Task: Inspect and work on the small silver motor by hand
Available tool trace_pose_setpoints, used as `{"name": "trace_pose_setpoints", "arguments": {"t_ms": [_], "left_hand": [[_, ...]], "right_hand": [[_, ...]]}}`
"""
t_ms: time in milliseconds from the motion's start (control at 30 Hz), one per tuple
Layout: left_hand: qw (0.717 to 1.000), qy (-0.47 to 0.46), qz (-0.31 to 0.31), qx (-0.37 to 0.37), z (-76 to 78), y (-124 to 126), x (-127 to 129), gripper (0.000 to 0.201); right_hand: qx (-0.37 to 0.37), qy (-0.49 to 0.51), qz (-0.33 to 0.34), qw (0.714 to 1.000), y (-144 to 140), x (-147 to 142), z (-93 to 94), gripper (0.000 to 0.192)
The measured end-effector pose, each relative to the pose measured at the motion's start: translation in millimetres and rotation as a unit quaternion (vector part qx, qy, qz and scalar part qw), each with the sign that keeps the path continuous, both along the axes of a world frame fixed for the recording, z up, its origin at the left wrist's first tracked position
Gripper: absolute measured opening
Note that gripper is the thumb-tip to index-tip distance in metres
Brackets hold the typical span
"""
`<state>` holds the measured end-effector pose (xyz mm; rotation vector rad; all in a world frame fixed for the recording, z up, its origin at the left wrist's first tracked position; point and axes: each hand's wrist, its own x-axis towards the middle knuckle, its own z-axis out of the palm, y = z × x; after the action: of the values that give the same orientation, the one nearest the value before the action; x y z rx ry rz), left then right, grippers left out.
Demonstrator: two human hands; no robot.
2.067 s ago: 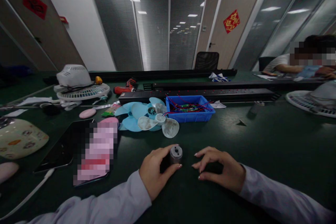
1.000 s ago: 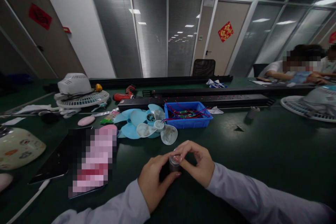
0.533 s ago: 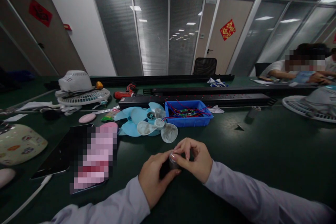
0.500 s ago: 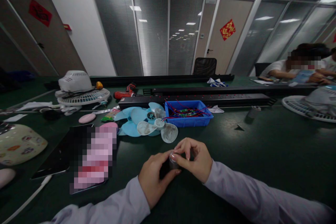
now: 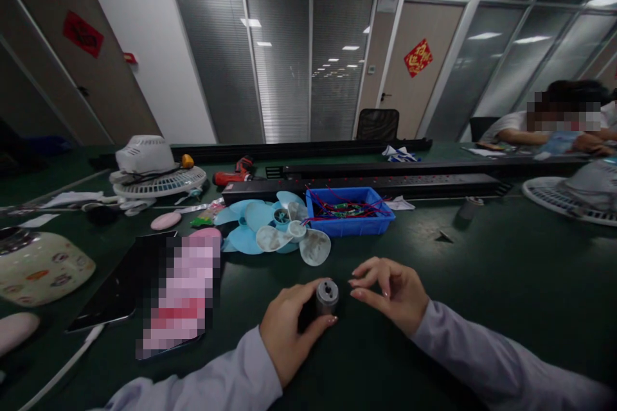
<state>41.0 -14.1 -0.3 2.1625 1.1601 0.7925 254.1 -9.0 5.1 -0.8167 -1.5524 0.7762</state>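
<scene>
— Holding anything down there, lower middle of the frame?
— Yes, the left hand (image 5: 289,327) has its grip clenched round a small grey motor (image 5: 326,297), thumb and fingers wrapped about its dark body, the metal end face turned up. It stands on the green table (image 5: 482,270).
— And the right hand (image 5: 393,292)?
— Just right of the motor, apart from it. Thumb and forefinger are pinched close together; I cannot tell whether something tiny sits between them.
— What lies above the hands?
— Fan blades (image 5: 277,231), pale blue and clear ones heaped together, just beyond the motor. A blue bin (image 5: 349,210) of red wires touches them on the right.
— Further out?
— A white fan (image 5: 154,170) at upper left, a red drill (image 5: 234,174) beside it, and another person (image 5: 554,125) seated at the far right edge
</scene>
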Motion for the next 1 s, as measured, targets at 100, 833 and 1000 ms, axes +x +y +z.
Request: {"name": "trace_pose_setpoints", "arguments": {"t_ms": [100, 833, 1000], "left_hand": [[1.000, -0.010, 0.002, 0.000, -0.6, 0, 0, 0.042], [1.000, -0.017, 0.009, 0.010, -6.7, 1, -1, 0.041], [1.000, 0.001, 0.001, 0.018, -7.1, 2, -1, 0.041]], "right_hand": [[-0.022, -0.083, 0.018, 0.996, -7, 20, -6.0, 0.043], [0.101, -0.071, -0.060, 0.991, -7, 0, 3.7, 0.032], [0.112, -0.047, -0.017, 0.992, -4, -30, 12.0, 0.031]]}}
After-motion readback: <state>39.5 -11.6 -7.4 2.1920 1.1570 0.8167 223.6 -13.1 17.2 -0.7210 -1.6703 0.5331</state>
